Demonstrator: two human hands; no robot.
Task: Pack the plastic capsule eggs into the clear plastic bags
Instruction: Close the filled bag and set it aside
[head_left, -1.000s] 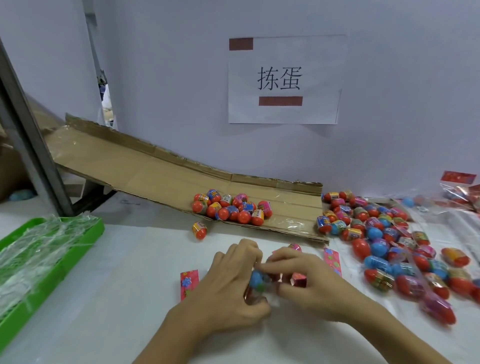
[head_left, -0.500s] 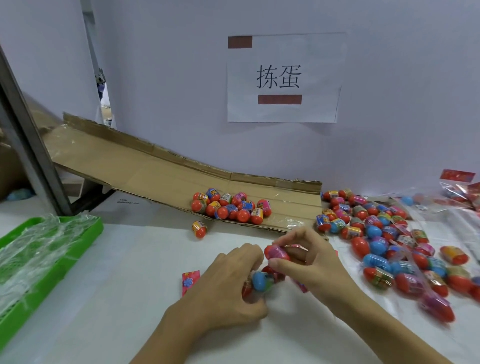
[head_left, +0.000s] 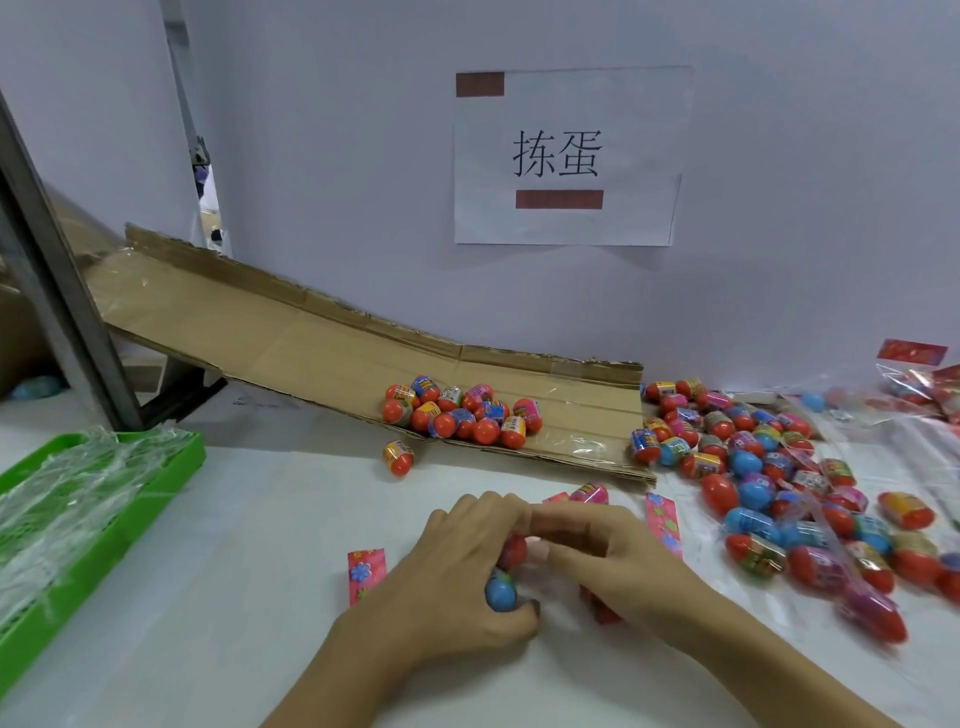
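My left hand (head_left: 457, 582) grips a clear plastic bag (head_left: 597, 610) low on the white table; a blue capsule egg (head_left: 501, 593) shows under its fingers. My right hand (head_left: 618, 564) meets it from the right and pinches a red capsule egg (head_left: 514, 552) at the bag's mouth; the fingertips are blurred. A pink egg (head_left: 589, 492) lies just behind the hands. Several eggs (head_left: 462, 413) sit at the foot of a cardboard ramp (head_left: 291, 343), with one loose egg (head_left: 399, 457) below it. A large pile of eggs (head_left: 769, 467) spreads to the right.
A green tray (head_left: 171, 467) covered with crumpled clear plastic stands at the left edge. Flowered red bag headers (head_left: 365, 571) (head_left: 662, 522) lie beside the hands. More packed bags (head_left: 914, 384) lie far right. A paper sign (head_left: 569, 156) hangs on the wall behind.
My right hand, which had lifted an egg half a second ago, has come back down against my left hand and the bag. The left hand has hardly moved.
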